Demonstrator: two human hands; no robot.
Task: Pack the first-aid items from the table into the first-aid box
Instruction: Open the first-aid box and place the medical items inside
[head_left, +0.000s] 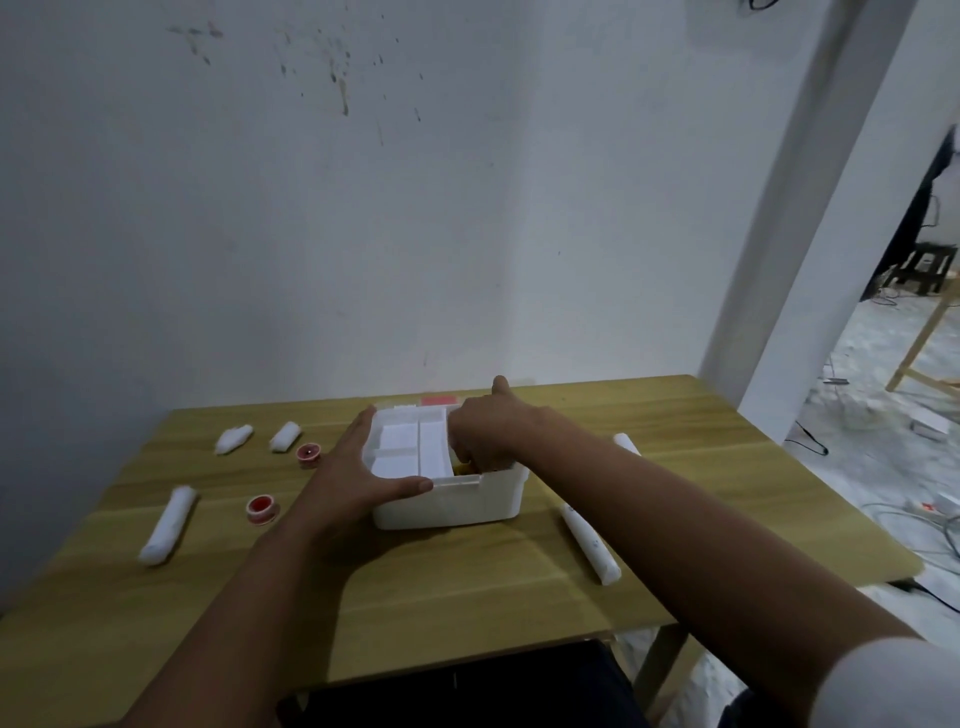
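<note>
A white first-aid box (457, 501) stands open in the middle of the wooden table (467, 587), with white compartments inside. My left hand (358, 467) lies flat against the box's left side, thumb along the front rim. My right hand (485, 431) reaches down into the right part of the box, fingers curled and hidden inside; what they hold cannot be seen. Left of the box lie a long white bandage roll (169, 525), two short white rolls (234, 438) (285, 435) and two red tape rolls (262, 509) (308, 454). Another long roll (592, 545) lies to the right.
A white roll end (626, 442) shows behind my right forearm. The table stands against a white wall (363, 234). A white pillar (810, 208) rises at the back right corner. Beyond it the floor holds cables and a dark stool (922, 265).
</note>
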